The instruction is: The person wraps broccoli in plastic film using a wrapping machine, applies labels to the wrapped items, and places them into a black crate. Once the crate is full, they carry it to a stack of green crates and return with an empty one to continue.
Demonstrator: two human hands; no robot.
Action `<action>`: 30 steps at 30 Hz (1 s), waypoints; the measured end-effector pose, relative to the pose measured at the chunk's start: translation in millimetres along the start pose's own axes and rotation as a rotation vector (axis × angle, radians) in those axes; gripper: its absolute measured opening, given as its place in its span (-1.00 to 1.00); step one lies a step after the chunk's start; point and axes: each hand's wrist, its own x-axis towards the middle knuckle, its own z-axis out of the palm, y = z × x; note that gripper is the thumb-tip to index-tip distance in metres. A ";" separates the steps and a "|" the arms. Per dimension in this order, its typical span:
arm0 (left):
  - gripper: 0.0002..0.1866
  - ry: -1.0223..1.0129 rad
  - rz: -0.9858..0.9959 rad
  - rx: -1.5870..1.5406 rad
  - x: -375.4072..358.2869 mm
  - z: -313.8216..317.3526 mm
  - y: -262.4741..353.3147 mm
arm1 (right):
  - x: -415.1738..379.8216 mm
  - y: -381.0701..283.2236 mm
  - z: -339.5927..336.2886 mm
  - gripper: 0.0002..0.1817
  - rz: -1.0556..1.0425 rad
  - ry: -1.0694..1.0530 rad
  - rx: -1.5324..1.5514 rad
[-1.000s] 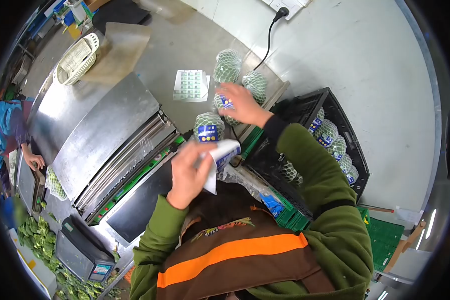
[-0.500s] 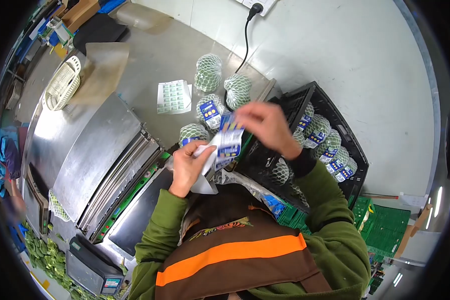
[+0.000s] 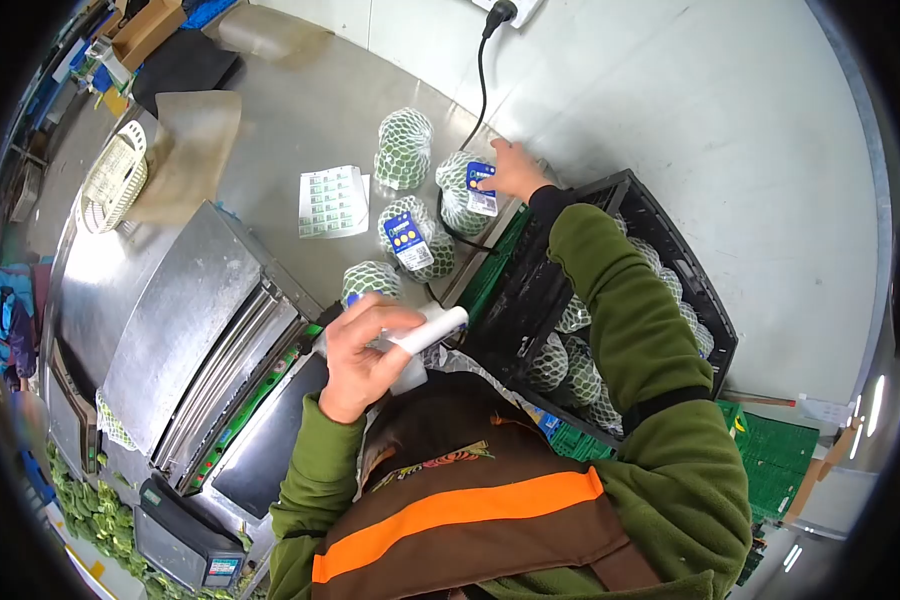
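My left hand [image 3: 362,355] is closed around a white roll of labels [image 3: 432,330], held low in front of the apron. My right hand [image 3: 518,172] reaches out to a netted pack of green produce [image 3: 458,208], its thumb on a blue and white label [image 3: 481,188] that lies against the net. Nearer me, another netted pack [image 3: 436,262] carries a similar label [image 3: 408,240]. A third pack [image 3: 403,150] stands behind with no label showing. Close to my left hand is a further pack [image 3: 372,279], partly hidden by it.
To the right, a black crate [image 3: 625,190] holds several netted packs. A printed sticker sheet [image 3: 332,203] lies on the steel table [image 3: 280,110]. A black cable [image 3: 482,90] runs down among the packs. Left are a metal machine [image 3: 185,310] and a white basket [image 3: 113,180].
My right hand has moved from the label roll out to the back right pack, which now bears a label. My left hand has turned the roll; the view has shifted slightly.
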 end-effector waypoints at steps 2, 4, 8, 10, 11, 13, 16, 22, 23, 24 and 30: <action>-0.84 0.045 0.102 0.110 13.6 3.0 6.5 | 3.3 -7.1 -9.5 -0.45 -0.103 -0.005 -0.292; -0.82 0.063 0.141 0.115 18.3 4.8 8.7 | 21.8 7.4 7.4 -0.46 -0.210 -0.251 -0.211; -0.83 0.030 -0.214 0.052 17.4 2.5 8.4 | -12.3 -18.0 0.2 -0.50 -0.306 -0.448 -0.210; -0.83 0.087 -0.228 -0.062 20.7 3.4 -1.6 | -40.4 -53.4 -29.5 -0.51 -0.360 -0.429 -0.135; -0.81 0.146 -0.240 -0.178 22.0 3.3 -8.9 | -47.7 -68.1 -39.7 -0.53 -0.402 -0.438 0.008; -0.87 0.203 -0.357 -0.387 24.9 4.4 -11.8 | -80.5 -112.0 -71.0 -0.63 -0.273 -0.596 0.758; -0.91 0.228 -0.431 -0.485 26.0 3.3 -22.7 | -122.4 -144.4 -83.1 -0.63 -0.468 -0.606 0.840; -0.87 0.408 -0.435 -0.419 23.3 16.9 -53.3 | -128.8 -143.9 -69.4 -0.74 -0.633 -0.185 0.607; -0.87 0.409 -0.434 -0.421 19.8 15.5 -54.3 | -123.9 -140.7 -67.2 -0.78 -0.626 -0.159 0.602; -0.87 0.391 -0.551 -0.246 13.3 12.4 -51.6 | -111.2 -138.1 -67.3 -0.78 -0.494 -0.126 0.665; -0.87 0.364 -0.171 0.418 -17.8 0.7 -43.0 | 41.7 -117.3 -34.5 -0.63 -0.107 -0.234 0.792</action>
